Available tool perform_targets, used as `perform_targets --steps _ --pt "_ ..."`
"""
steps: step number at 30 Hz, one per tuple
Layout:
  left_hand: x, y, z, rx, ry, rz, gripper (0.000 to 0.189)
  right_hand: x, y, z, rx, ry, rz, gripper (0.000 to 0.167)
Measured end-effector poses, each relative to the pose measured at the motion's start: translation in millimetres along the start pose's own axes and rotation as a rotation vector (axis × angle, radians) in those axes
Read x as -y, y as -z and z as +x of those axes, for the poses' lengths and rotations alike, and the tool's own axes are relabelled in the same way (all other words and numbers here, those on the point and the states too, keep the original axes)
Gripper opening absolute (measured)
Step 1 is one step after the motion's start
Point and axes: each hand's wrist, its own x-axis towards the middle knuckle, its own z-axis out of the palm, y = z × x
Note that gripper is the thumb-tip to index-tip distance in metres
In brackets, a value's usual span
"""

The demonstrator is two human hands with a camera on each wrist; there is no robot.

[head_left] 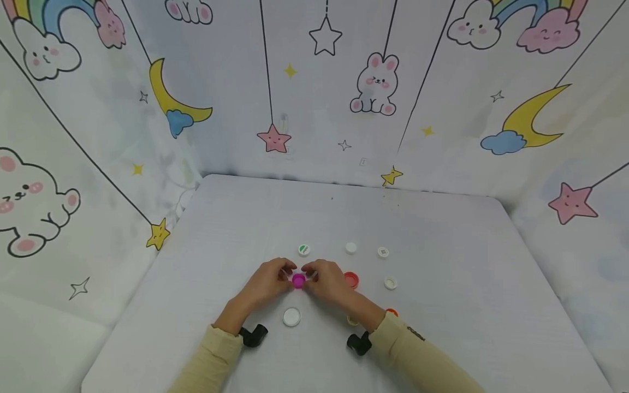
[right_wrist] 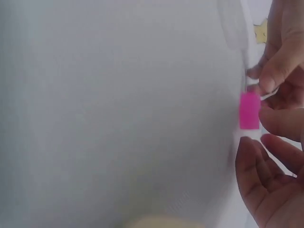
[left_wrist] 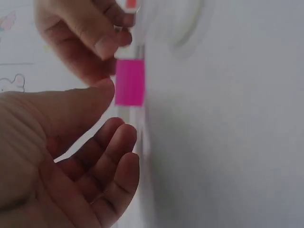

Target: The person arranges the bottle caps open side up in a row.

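A magenta bottle cap (head_left: 298, 281) stands on the white table between both hands, its straight side showing in the left wrist view (left_wrist: 129, 82). My left hand (head_left: 269, 281) is at its left, thumb tip right at the cap's edge, the other fingers loosely bent and spread away from it. From the other side my right hand (head_left: 328, 281) reaches in, thumb close to the cap and fingers relaxed, with a gap under the thumb in the right wrist view. Neither hand's fingers curl round the cap. Right beside the right hand lies a red cap (head_left: 351, 280), partly covered.
Behind the hands lie a green-marked white cap (head_left: 304, 250), a plain white cap (head_left: 351, 248) and another white cap (head_left: 383, 252). A white ring-like cap (head_left: 390, 283) is further right. Nearer me are a larger white cap (head_left: 291, 316), a yellowish cap (head_left: 352, 321) and an orange-red cap (head_left: 391, 312), the last two half hidden by the right forearm.
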Motion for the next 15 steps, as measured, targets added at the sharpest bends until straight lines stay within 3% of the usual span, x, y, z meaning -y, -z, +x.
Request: perform_targets --steps 3,7,15 --pt "-0.2 10.2 7.1 -0.004 0.044 -0.013 0.038 1 12 4.2 0.001 -0.079 0.004 0.032" --pt "1.4 17.7 22.0 -0.020 0.035 -0.015 0.042 -1 26 13.4 -0.014 -0.133 0.003 0.036" --pt "8.9 12.6 51.0 -0.014 0.005 0.097 0.043 -15 32 40.9 -0.001 -0.139 -0.095 0.039"
